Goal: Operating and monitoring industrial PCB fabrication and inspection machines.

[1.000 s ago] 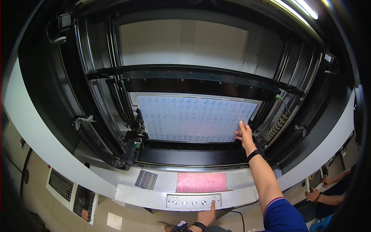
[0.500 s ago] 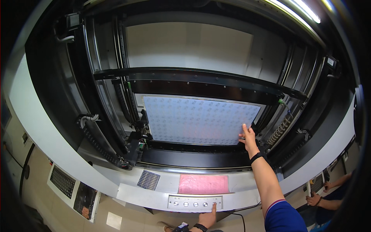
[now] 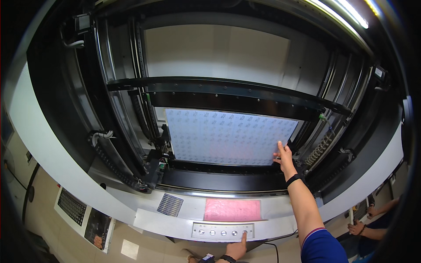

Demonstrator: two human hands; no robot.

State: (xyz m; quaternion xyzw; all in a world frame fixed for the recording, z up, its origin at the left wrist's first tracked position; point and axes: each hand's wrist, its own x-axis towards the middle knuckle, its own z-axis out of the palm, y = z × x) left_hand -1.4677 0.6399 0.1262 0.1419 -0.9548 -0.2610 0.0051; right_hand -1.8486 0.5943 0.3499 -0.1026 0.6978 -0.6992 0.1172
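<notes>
A pale blue rectangular panel [image 3: 228, 136], patterned with rows of small dark marks, sits in the black frame of a large machine. My right hand [image 3: 284, 157] is at the panel's near right corner. Its index finger is stretched along the surface, with the thumb apart from it; the other fingers are partly hidden. Below, my left hand [image 3: 237, 250] points upward, its index fingertip touching the rightmost round button on a silver button strip [image 3: 218, 232]. The left hand's other fingers are curled and hold nothing that I can see.
On the machine's white front ledge lie a pink packet [image 3: 233, 210] and a dark gridded piece [image 3: 170, 205]. A black crossbar [image 3: 219, 85] spans beyond the panel. A coiled hose [image 3: 320, 151] hangs at the right. A keyboard [image 3: 72, 206] is at lower left, another person's hands [image 3: 360, 226] at lower right.
The whole view has shifted slightly. Both hands keep their places, at the panel corner and on the rightmost button.
</notes>
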